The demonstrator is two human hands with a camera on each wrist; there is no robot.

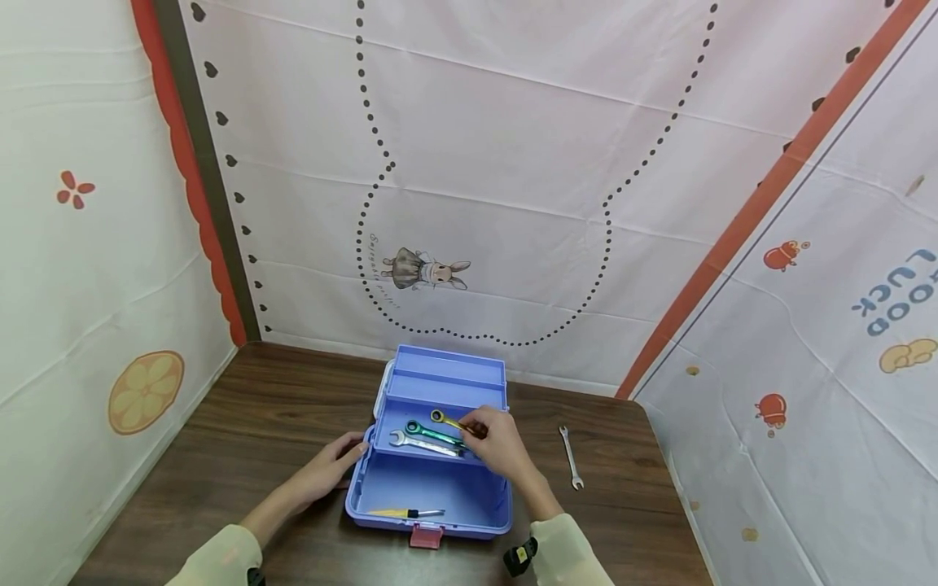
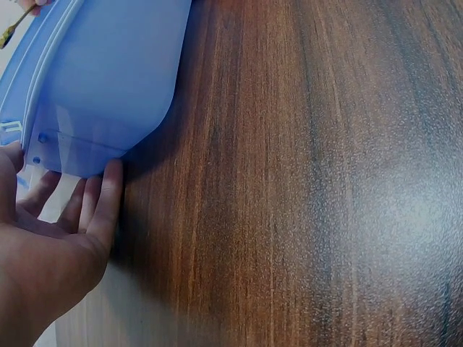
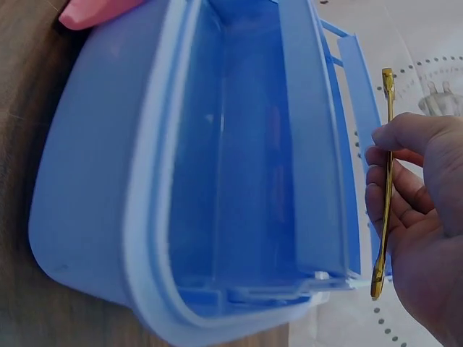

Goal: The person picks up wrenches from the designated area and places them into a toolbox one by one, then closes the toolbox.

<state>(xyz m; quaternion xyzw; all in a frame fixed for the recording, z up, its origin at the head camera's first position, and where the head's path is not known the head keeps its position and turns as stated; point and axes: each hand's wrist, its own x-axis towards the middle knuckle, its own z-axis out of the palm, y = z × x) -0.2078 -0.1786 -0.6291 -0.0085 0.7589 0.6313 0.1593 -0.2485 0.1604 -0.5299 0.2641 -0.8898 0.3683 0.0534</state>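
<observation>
A blue toolbox (image 1: 354,500) stands unfolded, its tiers stepped up behind the main compartment. My left hand (image 1: 326,470) rests against its left end; in the left wrist view, extended fingers (image 2: 108,199) touch the outer wall and the thumb is near the rim. My right hand (image 1: 501,443) pinches a gold ratchet wrench (image 3: 387,188) between thumb and fingers, over the tray (image 1: 392,415). In that tray lie a green ratchet wrench (image 1: 432,431) and a silver wrench (image 1: 421,443). A yellow-handled screwdriver (image 1: 399,513) lies in the bottom compartment.
Right of the toolbox, a silver open-end wrench (image 1: 570,457) lies on the dark wooden table (image 1: 623,505). A pink latch (image 1: 426,535) sticks out at the box's front. Printed white cloth (image 1: 498,260) hangs close behind the table and along both sides.
</observation>
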